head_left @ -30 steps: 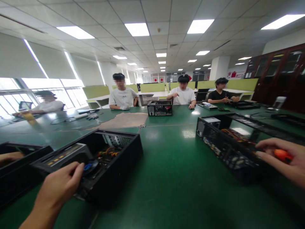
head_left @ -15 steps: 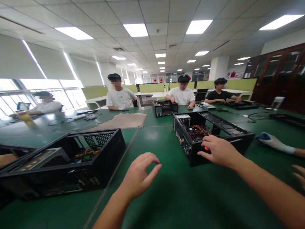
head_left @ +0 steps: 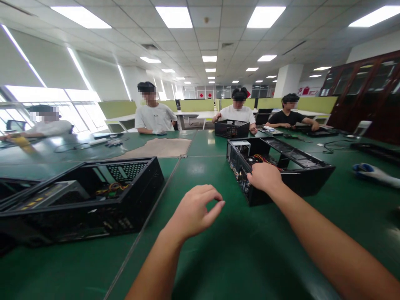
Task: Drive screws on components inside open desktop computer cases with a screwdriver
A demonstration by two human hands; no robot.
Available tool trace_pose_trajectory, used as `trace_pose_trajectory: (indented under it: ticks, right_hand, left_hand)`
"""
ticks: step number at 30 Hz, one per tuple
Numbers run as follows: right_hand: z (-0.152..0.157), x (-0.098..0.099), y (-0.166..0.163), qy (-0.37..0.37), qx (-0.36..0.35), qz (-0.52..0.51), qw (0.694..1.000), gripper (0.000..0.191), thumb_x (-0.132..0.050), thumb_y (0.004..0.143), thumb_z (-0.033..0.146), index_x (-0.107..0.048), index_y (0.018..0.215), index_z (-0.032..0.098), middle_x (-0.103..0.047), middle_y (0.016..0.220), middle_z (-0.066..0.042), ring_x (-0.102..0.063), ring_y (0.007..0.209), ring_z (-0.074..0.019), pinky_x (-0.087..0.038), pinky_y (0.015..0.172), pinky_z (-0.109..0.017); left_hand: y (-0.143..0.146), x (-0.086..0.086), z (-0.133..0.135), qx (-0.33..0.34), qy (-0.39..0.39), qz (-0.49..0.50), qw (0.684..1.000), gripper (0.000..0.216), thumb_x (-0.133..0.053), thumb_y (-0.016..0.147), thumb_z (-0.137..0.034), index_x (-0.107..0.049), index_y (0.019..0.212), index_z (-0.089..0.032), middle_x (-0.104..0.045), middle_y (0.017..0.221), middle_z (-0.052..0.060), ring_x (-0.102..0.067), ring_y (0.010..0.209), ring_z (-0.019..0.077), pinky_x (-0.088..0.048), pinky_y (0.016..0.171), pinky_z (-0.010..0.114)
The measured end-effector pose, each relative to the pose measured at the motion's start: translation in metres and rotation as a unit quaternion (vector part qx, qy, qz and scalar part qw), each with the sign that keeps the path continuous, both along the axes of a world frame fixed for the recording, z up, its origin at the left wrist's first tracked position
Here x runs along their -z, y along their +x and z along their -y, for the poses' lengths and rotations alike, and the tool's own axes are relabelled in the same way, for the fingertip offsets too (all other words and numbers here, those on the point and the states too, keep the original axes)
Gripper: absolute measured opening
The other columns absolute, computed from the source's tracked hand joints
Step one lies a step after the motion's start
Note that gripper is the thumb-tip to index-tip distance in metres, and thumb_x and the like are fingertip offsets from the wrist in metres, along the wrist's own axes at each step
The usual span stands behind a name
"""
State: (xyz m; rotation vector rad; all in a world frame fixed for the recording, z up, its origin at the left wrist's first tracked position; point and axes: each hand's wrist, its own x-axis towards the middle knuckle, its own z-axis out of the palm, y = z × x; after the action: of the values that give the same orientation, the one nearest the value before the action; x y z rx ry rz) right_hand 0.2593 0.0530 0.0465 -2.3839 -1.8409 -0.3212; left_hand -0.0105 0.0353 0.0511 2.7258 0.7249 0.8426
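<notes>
My right hand [head_left: 265,177] is at the near left corner of an open black computer case [head_left: 300,183]. Its fingers are curled and mostly hidden behind the back of the hand; the small orange-handled tool seen in it earlier is out of sight. Inside that case are a silver power supply [head_left: 240,146] and red and yellow wires [head_left: 261,158]. My left hand [head_left: 200,210] hovers over the green table [head_left: 200,258], left of the case. Its fingers are bent and the thumb comes near the index fingertip, with nothing seen between them.
Another open computer case [head_left: 137,208] lies to the left. Across the table a co-worker [head_left: 239,113] handles a smaller case [head_left: 231,129]; other people sit around. A gloved hand [head_left: 375,173] rests at the right. Brown sheet material [head_left: 162,148] lies at the far left of centre.
My right hand has moved left along the case, and the orange tool is now hidden. My left hand's thumb and index are closer together. The co-worker's case across has been turned.
</notes>
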Motion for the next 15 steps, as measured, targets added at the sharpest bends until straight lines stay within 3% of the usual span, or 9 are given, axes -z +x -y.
trace_pose_trajectory:
  ticks: [5, 11, 15]
  right_hand:
    - [0.020, -0.014, -0.018, -0.060, -0.056, 0.011, 0.997, 0.033, -0.054, 0.091, 0.034, -0.075, 0.097, 0.009, -0.074, 0.100, -0.023, -0.072, 0.096, -0.0352, -0.053, 0.081, -0.041]
    - [0.097, -0.025, -0.062, -0.114, -0.152, -0.019, 0.982, 0.033, -0.059, 0.090, 0.045, -0.072, 0.091, 0.015, -0.074, 0.087, -0.017, -0.073, 0.086, -0.0347, -0.055, 0.076, -0.043]
    - [0.155, -0.044, -0.084, -0.212, -0.278, -0.160, 0.923, 0.031, -0.066, 0.090, 0.049, -0.070, 0.098, 0.020, -0.072, 0.087, -0.009, -0.070, 0.073, -0.0250, -0.057, 0.064, -0.038]
  left_hand:
    - [-0.020, -0.014, -0.005, -0.034, 0.004, 0.042, 0.999, 0.014, -0.058, 0.097, -0.028, -0.066, 0.089, -0.021, -0.069, 0.086, 0.001, -0.063, 0.084, 0.0183, -0.044, 0.081, 0.033]
    - [-0.014, -0.012, -0.001, -0.031, 0.001, 0.019, 0.999, 0.010, -0.060, 0.096, -0.027, -0.067, 0.094, -0.022, -0.070, 0.089, 0.001, -0.063, 0.086, 0.0196, -0.044, 0.081, 0.033]
    - [-0.001, -0.009, 0.007, 0.014, -0.005, 0.000, 1.000, 0.007, -0.062, 0.094, -0.026, -0.067, 0.096, -0.022, -0.069, 0.090, 0.001, -0.062, 0.087, 0.0196, -0.044, 0.084, 0.035]
